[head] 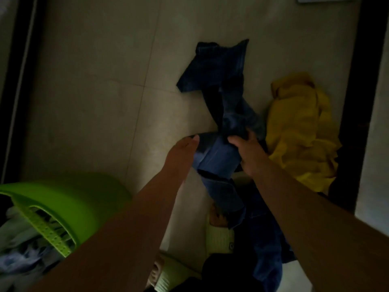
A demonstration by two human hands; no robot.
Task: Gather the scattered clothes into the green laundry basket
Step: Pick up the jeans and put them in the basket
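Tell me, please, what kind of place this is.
Probably a dim room at home: pale tiled floor, crumpled yellow garment lying on it, and a green plastic laundry basket holding clothes.

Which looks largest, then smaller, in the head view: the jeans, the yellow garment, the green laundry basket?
1. jeans, stretching from the far floor down past the right hand that grips them.
2. and 3. yellow garment and green laundry basket: unsure, since the basket is cut off by the frame edge and sits nearer the camera.
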